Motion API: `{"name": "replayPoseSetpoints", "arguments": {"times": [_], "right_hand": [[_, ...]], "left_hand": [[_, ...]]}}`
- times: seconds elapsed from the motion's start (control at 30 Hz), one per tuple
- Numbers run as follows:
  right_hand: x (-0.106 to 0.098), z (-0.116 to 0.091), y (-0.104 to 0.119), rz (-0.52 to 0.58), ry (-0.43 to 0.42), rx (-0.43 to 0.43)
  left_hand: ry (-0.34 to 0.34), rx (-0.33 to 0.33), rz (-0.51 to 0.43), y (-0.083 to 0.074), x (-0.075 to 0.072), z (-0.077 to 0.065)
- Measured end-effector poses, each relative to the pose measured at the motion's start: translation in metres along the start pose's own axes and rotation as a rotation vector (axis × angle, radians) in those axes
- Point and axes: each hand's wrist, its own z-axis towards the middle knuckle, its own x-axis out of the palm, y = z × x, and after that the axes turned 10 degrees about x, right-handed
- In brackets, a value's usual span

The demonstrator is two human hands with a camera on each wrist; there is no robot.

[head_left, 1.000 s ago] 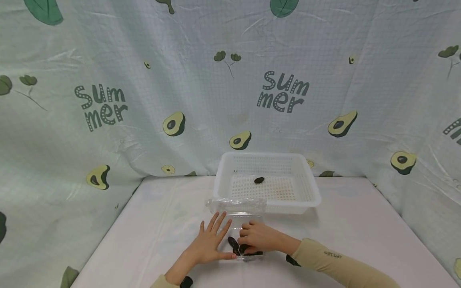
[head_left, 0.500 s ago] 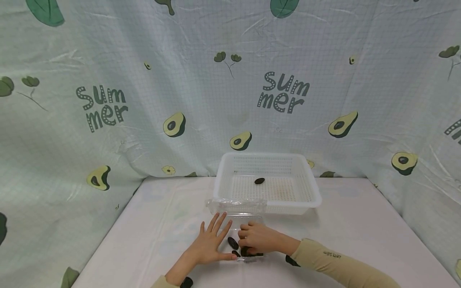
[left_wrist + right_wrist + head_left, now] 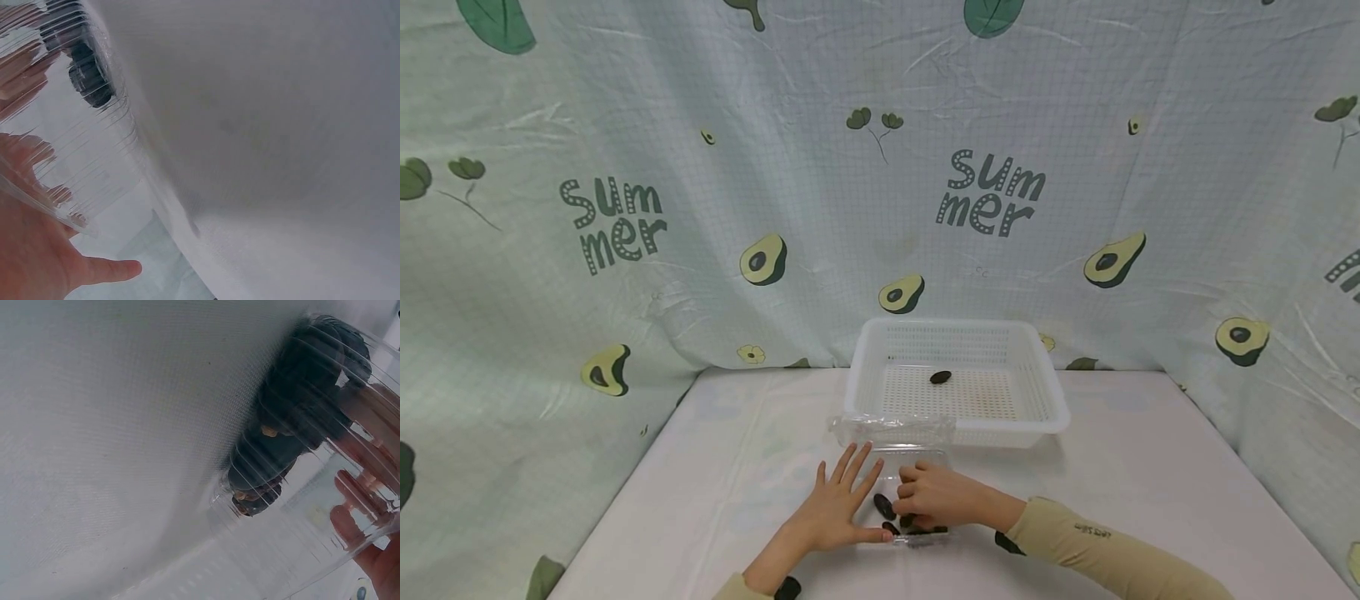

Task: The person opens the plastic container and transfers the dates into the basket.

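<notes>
Head view: clear container [image 3: 921, 540], seemingly partly filled; dark oval pieces [image 3: 885, 506] contained beneath and beside right hand [image 3: 934, 493], fingers curled, whether one is pinched cannot be told. Left hand [image 3: 829, 510]: spread, nothing grasped. One piece [image 3: 940, 377] left in white basket [image 3: 1051, 408], beyond both hands.

The person's bare left hand [image 3: 833, 510] and bare right hand [image 3: 936, 494] extend from a beige fabric left sleeve [image 3: 742, 588] and a matching beige right sleeve [image 3: 1063, 533] with small dark lettering [image 3: 1092, 529], a small black piece showing near each cuff.
</notes>
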Motion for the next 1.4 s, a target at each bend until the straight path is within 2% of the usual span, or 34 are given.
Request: {"name": "replayPoseSetpoints", "arguments": {"times": [0.47,0.63,0.83,1.07,1.4], "right_hand": [[-0.014,-0.016,-0.003,-0.133,-0.139,-0.003],[-0.020,-0.028,-0.004,-0.106,-0.187,0.040],[-0.024,-0.044,-0.007,-0.094,-0.196,0.110],[-0.026,-0.056,-0.010,-0.071,-0.253,0.139],[-0.031,-0.065,-0.010,-0.056,-0.242,0.192]], "left_hand": [[0.009,-0.007,0.026,-0.001,-0.001,0.001],[0.011,-0.005,0.018,-0.001,-0.001,0.000],[0.001,0.002,0.044,0.000,0.000,0.001],[0.003,0.010,0.039,-0.001,0.000,0.002],[0.016,0.003,0.041,0.001,0.001,0.001]]}}
